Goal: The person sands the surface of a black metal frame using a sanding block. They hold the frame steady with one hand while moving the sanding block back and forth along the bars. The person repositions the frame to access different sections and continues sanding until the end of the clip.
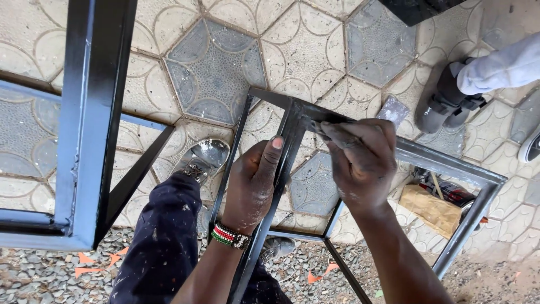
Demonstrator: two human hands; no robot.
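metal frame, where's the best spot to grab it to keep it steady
Grip the metal frame on its upright middle bar, from the near side, where the left hand wraps it. The bar is narrow enough to close around and sits beside the corner the right hand works on.

Two hands on a black metal frame

The left hand point(253, 183) grips an upright bar of the metal frame point(444, 163); the right hand point(360, 160) presses something dark against its top corner, above patterned paving point(219, 62).

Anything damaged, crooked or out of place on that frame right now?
Nothing stands out. The left hand grips a bar of the dark metal frame; the right hand presses something small against its corner.
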